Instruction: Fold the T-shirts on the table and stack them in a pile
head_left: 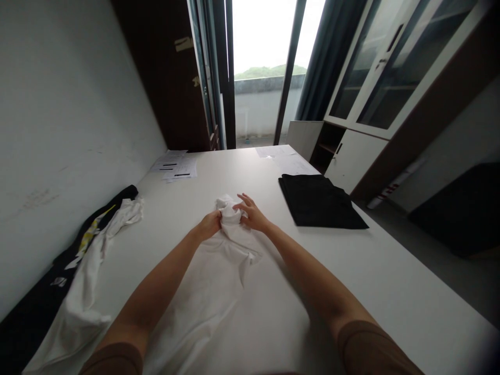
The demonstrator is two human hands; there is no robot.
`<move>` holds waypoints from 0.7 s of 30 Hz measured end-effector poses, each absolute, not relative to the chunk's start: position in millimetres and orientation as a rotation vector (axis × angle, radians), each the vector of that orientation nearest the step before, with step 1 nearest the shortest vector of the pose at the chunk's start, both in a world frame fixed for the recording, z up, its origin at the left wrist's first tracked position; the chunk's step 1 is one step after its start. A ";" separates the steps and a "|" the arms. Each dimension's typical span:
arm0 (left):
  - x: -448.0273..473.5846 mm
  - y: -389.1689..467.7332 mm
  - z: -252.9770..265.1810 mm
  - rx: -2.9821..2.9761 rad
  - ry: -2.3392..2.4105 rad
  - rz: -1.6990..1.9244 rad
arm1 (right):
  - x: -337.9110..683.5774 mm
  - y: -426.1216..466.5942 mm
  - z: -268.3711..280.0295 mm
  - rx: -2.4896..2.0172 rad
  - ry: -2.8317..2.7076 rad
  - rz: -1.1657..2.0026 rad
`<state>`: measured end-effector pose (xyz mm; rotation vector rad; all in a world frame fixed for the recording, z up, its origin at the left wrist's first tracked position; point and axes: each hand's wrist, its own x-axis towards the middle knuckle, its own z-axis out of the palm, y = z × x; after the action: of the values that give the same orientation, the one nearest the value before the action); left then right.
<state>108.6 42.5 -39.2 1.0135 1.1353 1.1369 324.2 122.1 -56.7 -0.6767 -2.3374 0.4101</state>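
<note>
Your left hand (211,225) grips the bunched far end of the white cloth (213,276), your right hand (252,212), fingers spread, touches its right side, and its length runs back toward you, folded black cloth (321,202) right of both hands.

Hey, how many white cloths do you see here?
2: the front white cloth, its far end bunched between the left hand and right hand; and the second white cloth, on the left alongside dark fabric. Others could be hidden underneath.
</note>
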 end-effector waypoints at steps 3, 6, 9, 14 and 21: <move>100.6 39.3 -36.9 0.900 1.131 1.197 | 325.1 117.7 -53.2 -0.707 -2.359 0.292; 92.5 38.1 -35.8 0.849 1.166 1.271 | 327.9 113.2 -45.7 -0.788 -2.347 0.166; 86.9 38.8 -36.7 0.830 1.221 1.334 | 329.3 108.8 -37.7 -0.851 -2.392 0.118; 76.8 43.0 -42.3 0.819 1.422 1.472 | 316.4 95.9 -29.0 -0.960 -2.367 0.350; 72.3 28.3 -45.5 0.987 1.748 1.521 | 283.5 55.7 -20.1 -0.654 -2.004 1.776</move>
<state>72.3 28.3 -45.5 0.9867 1.7479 1.5212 283.5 55.7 -20.1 -0.6537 -2.0036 1.7758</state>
